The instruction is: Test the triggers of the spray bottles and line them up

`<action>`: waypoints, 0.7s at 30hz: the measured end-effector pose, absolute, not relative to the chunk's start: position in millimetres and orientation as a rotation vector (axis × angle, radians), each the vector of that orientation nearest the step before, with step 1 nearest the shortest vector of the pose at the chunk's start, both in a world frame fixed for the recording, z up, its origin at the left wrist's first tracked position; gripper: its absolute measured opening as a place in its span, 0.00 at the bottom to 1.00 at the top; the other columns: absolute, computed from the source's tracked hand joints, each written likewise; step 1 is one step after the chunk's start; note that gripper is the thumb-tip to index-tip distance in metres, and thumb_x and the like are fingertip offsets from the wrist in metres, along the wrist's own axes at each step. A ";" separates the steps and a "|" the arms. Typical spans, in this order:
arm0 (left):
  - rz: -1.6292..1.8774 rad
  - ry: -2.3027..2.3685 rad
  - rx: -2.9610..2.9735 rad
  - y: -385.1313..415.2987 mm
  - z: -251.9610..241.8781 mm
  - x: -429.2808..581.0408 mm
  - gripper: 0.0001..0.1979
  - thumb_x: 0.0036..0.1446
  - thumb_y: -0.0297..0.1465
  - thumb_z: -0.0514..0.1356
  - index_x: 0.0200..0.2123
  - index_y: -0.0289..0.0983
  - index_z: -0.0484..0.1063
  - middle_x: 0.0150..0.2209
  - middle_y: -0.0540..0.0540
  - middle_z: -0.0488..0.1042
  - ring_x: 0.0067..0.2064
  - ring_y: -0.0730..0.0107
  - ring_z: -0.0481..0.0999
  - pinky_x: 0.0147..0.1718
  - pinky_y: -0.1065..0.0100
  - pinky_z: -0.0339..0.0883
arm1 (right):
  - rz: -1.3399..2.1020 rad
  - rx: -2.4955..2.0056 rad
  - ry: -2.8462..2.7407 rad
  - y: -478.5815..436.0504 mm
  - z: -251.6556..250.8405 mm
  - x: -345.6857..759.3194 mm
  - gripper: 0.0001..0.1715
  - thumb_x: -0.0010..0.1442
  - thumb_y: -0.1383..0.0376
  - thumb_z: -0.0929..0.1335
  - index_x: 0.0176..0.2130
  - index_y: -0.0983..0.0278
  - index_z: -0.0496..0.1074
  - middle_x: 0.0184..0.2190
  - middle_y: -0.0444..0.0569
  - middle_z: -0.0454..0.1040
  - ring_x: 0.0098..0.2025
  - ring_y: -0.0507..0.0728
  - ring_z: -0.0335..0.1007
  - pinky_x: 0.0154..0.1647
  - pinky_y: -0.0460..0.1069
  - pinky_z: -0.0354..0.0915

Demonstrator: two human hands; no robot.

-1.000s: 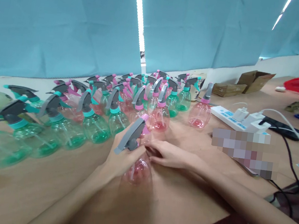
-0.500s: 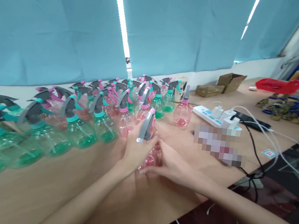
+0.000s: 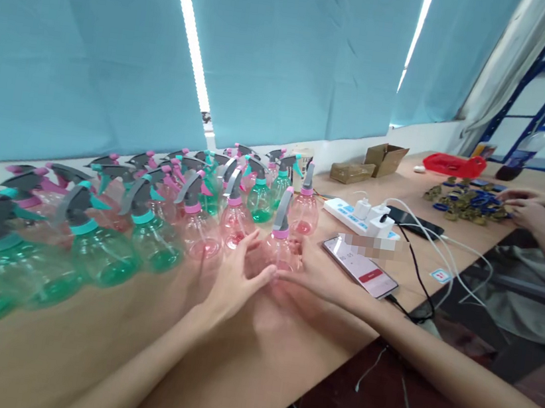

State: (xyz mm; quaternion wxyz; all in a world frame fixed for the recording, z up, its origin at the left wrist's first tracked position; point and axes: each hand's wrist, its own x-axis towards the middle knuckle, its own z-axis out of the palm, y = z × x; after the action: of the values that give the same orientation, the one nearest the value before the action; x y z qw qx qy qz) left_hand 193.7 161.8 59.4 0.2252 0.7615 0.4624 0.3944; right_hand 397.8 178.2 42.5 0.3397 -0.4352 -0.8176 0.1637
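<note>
A pink spray bottle [image 3: 278,245] with a grey trigger stands upright on the wooden table [image 3: 151,322]. My right hand [image 3: 311,273] is wrapped round its right side and lower front. On its left, my left hand [image 3: 238,273] has its fingers spread, with the thumb tip near the right fingertips and nothing gripped. Right behind stand more pink bottles [image 3: 236,219], one of them [image 3: 305,208] a little to the right. Rows of green bottles [image 3: 105,252] and pink ones reach off to the left.
A phone [image 3: 359,265] lies right of my right hand, before a white power strip [image 3: 360,222] with cables. Cardboard boxes [image 3: 383,162] and a red tray [image 3: 453,164] are farther back. Another person's hands [image 3: 535,208] touch blue and gold pieces [image 3: 468,202].
The held bottle has moved back towards the rows and now stands upright. My left hand has come off its top and opened. The view has turned right.
</note>
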 end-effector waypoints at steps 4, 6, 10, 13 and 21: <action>0.929 1.385 2.261 162.8 36.6 168.9 0.21 0.59 0.36 0.58 0.54 0.36 0.62 0.55 0.37 0.70 0.55 0.55 0.72 0.53 0.50 0.67 | 0.411 -1.261 -2.034 208.5 43.6 401.4 0.28 0.54 0.47 0.71 0.44 0.64 0.66 0.40 0.55 0.73 0.40 0.63 0.71 0.40 0.58 0.67; 0.915 1.389 2.281 165.2 33.2 164.8 0.17 0.60 0.34 0.57 0.52 0.37 0.64 0.53 0.39 0.71 0.53 0.55 0.73 0.52 0.49 0.67 | 0.355 -1.356 -2.015 221.5 44.5 399.8 0.27 0.53 0.46 0.71 0.40 0.65 0.66 0.36 0.54 0.72 0.38 0.63 0.71 0.38 0.57 0.67; 0.865 1.376 2.347 165.3 32.7 166.6 0.14 0.61 0.32 0.55 0.50 0.38 0.66 0.48 0.41 0.73 0.48 0.56 0.74 0.48 0.52 0.69 | 0.253 -1.426 -2.034 240.2 48.3 392.5 0.27 0.54 0.46 0.70 0.39 0.66 0.66 0.37 0.56 0.72 0.41 0.65 0.71 0.40 0.58 0.66; 0.816 1.357 2.470 162.8 31.2 168.5 0.12 0.61 0.30 0.53 0.49 0.38 0.65 0.45 0.42 0.74 0.45 0.58 0.76 0.43 0.55 0.72 | 0.187 -1.427 -2.024 250.0 52.6 384.9 0.31 0.54 0.47 0.71 0.45 0.67 0.65 0.40 0.59 0.73 0.45 0.68 0.71 0.43 0.60 0.66; 0.814 1.267 2.587 163.4 25.6 167.0 0.11 0.61 0.27 0.53 0.47 0.39 0.64 0.43 0.43 0.74 0.41 0.59 0.77 0.39 0.57 0.72 | 0.062 -1.527 -2.026 270.5 63.0 369.4 0.40 0.53 0.51 0.73 0.55 0.73 0.61 0.46 0.68 0.73 0.52 0.74 0.69 0.47 0.63 0.65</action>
State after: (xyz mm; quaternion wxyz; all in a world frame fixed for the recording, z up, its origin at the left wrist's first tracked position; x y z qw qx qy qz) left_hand 167.0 163.4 25.6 0.0740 0.8619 0.4221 0.2712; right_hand 369.4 270.5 63.0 0.2972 -0.5744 -0.7624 0.0234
